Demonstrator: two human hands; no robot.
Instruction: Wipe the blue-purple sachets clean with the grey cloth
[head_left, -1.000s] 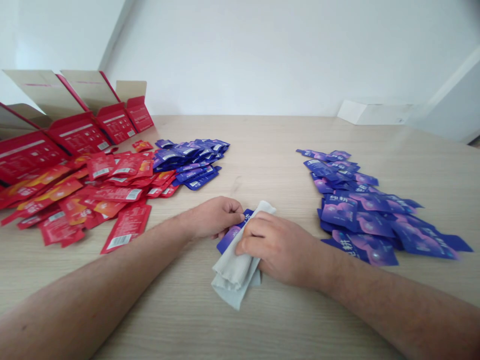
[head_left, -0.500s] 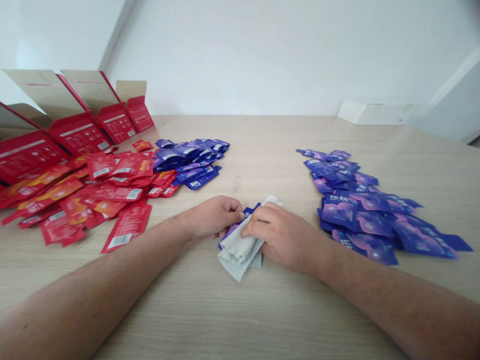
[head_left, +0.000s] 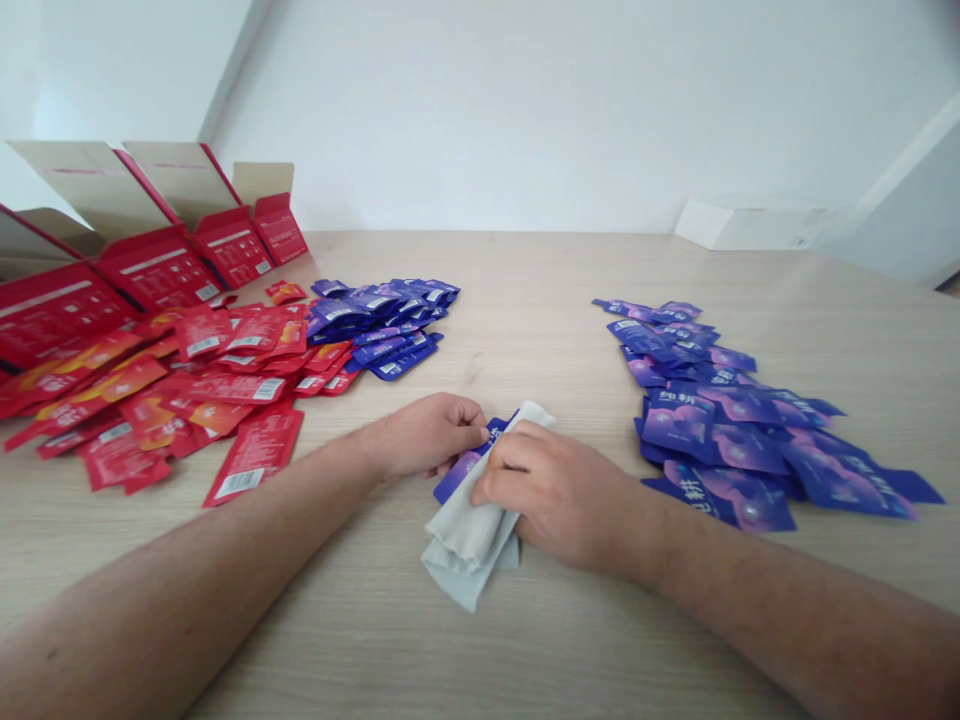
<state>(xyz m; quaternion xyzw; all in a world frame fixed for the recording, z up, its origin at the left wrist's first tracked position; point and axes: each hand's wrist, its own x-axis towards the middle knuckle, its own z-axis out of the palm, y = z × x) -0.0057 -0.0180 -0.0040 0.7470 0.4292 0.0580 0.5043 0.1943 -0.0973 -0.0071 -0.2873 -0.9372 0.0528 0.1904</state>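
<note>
Tabletop (head_left: pixel 540 310): L hand (head_left: pixel 427 437) pinching purple pkt (head_left: pixel 454 477), R hand (head_left: pixel 566 495) gripping cloth (head_left: pixel 466 530), closer to wearer vs earlier.

"Room ahead of the left grip (head_left: pixel 435 437)?"
"Yes, a bare lane of desk (head_left: pixel 517 320) runs beyond both grips."
"And to its left?"
"Red sachets (head_left: pixel 232 390) block low, red cartons (head_left: pixel 157 268) stand upright behind. A blue heap (head_left: pixel 375 320) sits ahead-left."
"Right of the right grip (head_left: pixel 559 490)?"
"Blue sachets (head_left: pixel 712 430), near."
"Nearside?"
"Open past the cloth (head_left: pixel 466 530), between the forearms (head_left: pixel 225 570)."
</note>
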